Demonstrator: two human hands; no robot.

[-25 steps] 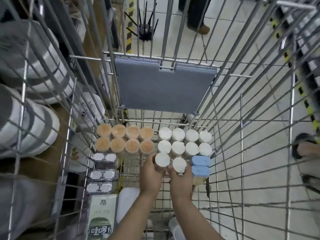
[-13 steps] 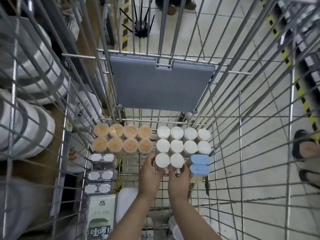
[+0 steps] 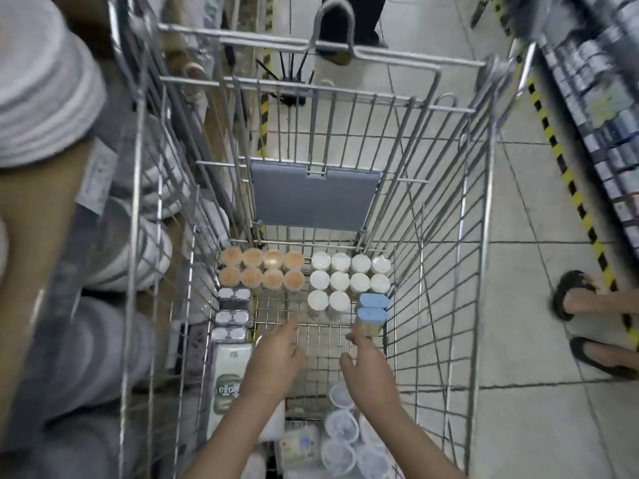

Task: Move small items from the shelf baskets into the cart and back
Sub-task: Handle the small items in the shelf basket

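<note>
Your left hand (image 3: 276, 357) and right hand (image 3: 366, 371) hover inside the cart (image 3: 477, 305), fingers loosely spread, each holding nothing. Just beyond your fingertips stand the white jars (image 3: 340, 281) on the cart floor, ten in three rows, clear of both hands. The orange jars (image 3: 262, 271) sit just left of the white jars, two blue boxes (image 3: 372, 307) just to their right, touching them.
</note>
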